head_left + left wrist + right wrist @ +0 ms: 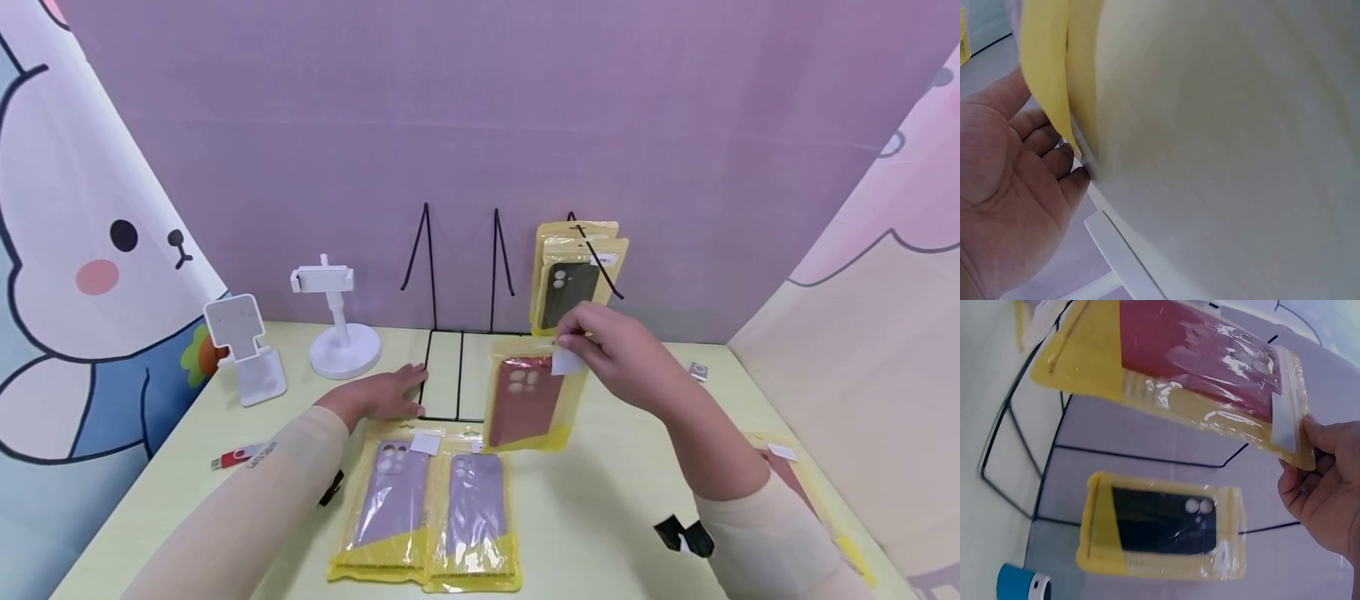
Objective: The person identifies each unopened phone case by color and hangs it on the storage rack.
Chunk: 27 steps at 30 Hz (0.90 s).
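My right hand (618,354) pinches the top corner of a yellow-edged plastic bag holding a red phone case (527,400), raised in front of the rack. Behind it, bags with a black phone case (567,292) hang on the right hook of the black wire rack (460,375). Low on the left, my left hand (382,393) rests by the rack's base with its fingers extended. The left wrist view shows its fingertips right at a yellow bag edge (1047,62). Two bagged purple phone cases (393,492) lie side by side on the table, just below that hand.
Left of the rack stand two white phone stands (345,350). A red USB stick (234,456) lies near my left forearm. Another bagged case (787,475) is at the right edge, and a small silver device (698,371) sits toward the back right.
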Available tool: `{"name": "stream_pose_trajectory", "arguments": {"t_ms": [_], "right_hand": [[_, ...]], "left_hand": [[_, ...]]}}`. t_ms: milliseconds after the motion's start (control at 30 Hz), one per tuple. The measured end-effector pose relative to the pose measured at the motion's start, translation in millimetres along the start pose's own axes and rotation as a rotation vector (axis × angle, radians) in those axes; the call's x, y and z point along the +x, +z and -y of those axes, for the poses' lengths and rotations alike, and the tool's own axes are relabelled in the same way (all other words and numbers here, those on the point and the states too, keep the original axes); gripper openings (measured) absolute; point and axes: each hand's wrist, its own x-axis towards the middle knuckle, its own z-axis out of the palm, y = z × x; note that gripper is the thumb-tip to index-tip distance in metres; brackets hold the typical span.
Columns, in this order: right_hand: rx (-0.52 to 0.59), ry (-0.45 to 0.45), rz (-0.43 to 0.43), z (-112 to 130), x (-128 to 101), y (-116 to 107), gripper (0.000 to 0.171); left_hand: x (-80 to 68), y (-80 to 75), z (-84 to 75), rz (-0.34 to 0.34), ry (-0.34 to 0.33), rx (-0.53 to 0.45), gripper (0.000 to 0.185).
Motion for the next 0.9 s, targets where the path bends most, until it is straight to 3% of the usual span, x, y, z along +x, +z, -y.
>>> {"name": "stream_pose_trajectory", "arguments": {"t_ms": [333,533,900], "right_hand": [[-0.043,-0.086,-0.111,16,28,1,0.005],[-0.039,-0.012,-0.131,17,44,2,0.007],[-0.098,0.139,-0.037,10,71,7,0.013]], "left_hand": [[0.8,2.3,2.5,0.004,-0.004,-0.004,0.078],[2.2,3.2,4.0,0.004,0.007,0.005,0.078],[1.2,1.4,2.5,0.001,0.014,0.009,0.079]]}}
